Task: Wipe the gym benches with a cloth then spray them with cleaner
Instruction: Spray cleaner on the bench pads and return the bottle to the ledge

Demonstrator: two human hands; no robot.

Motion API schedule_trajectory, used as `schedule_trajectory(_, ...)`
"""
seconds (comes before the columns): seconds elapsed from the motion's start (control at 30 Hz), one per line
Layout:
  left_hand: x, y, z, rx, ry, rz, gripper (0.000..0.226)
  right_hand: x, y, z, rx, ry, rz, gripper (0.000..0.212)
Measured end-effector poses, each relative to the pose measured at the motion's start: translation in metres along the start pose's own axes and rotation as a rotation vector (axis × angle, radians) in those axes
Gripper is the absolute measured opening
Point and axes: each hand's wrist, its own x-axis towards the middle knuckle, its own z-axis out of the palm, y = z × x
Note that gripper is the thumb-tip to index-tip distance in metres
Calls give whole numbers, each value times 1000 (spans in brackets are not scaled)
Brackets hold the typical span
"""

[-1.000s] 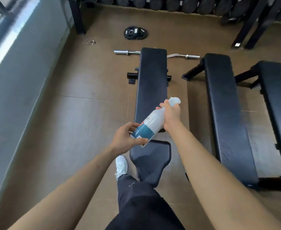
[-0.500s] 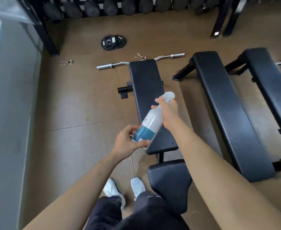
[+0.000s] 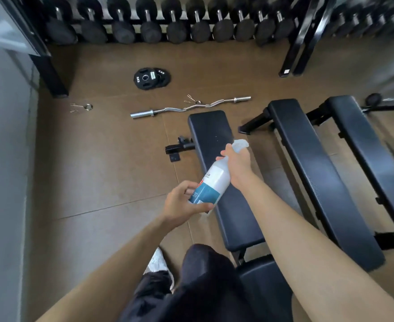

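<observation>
Holding the bottle [image 3: 211, 184] slantwise above the near bench [image 3: 211, 129], we curl our left hand [image 3: 182, 203] round its base, and our right hand [image 3: 236, 162] grips its neck by the nozzle. Right of that bench stand two more benches [image 3: 307, 159]; beyond it lie a bar [image 3: 191, 108] and plates [image 3: 151, 78], then racked dumbbells [image 3: 149, 24].

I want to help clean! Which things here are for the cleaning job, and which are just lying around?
For the job: bottle, gripped by left hand and right hand; near bench, middle bench, far bench. No cloth shows.

Lying about: plates, bar, clip, dumbbells on their rack.
</observation>
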Motion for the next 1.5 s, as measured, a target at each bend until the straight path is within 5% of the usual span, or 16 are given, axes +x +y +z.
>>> schedule_trajectory(0.37, 1, -31, -174, -214, 191, -124, 45, -14, -12, 168, -435, -531, 44, 94)
schedule_trajectory(0.53, -9, -43, -227, -236, 386, -186, 49, -20, -1, 248, -442, -611, 20, 78)
schedule_trajectory(0.67, -23, -47, -253, -203, 592, -235, 59, -42, 6, 309, -575, -839, -12, 57)
schedule_trajectory(0.83, -52, -55, -279, -272, 884, -289, 60, -70, 10, 394, -663, -1115, -57, 69)
schedule_trajectory(1.0, -94, -65, -310, -441, 1131, -295, 57, -128, 15, 462, -729, -1381, -178, 53)
schedule_trajectory(1.33, -219, -125, -409, -314, 1350, -288, 65, -293, 66, 570, -826, -1808, -313, 48)
schedule_trajectory(1.5, -304, -174, -439, -266, 1404, -383, 71, -381, 97, 634, -843, -1773, -345, 30)
